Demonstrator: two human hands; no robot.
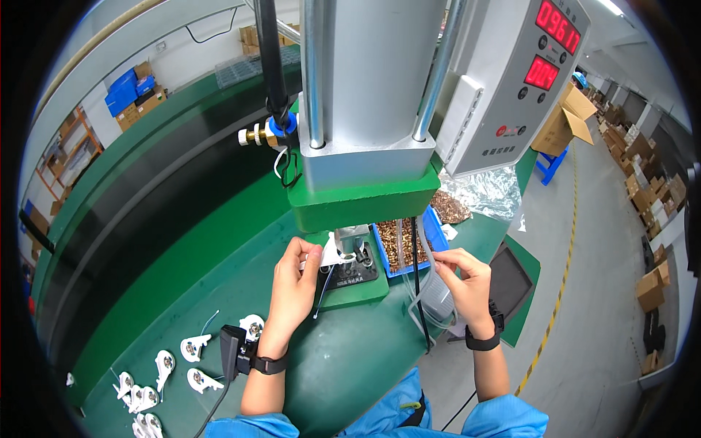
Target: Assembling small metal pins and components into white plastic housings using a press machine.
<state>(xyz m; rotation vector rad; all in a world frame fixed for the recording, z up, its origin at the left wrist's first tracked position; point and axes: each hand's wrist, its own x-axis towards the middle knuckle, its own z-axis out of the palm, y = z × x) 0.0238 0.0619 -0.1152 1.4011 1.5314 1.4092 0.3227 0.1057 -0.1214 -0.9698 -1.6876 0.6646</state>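
My left hand (293, 285) pinches a white plastic part (331, 252) under the press head. The part rests at the black fixture plate (353, 271), below the metal ram (351, 238). A thin blue-tipped wire (324, 293) hangs from it across the plate's left edge. My right hand (465, 281) is closed, with thumb and fingertips together beside the clear hoses (421, 281). Whatever those fingertips hold, if anything, is too small to make out. Just beyond them, a blue bin (436, 232) contains many small copper-coloured metal pieces (398, 244).
The press's green block (365, 202) and silver cylinder (376, 69) stand above my hands. A control box (515, 95) with red displays is at upper right. Several white parts (166, 363) lie on the green table (321, 358). A black tray (504, 281) is right.
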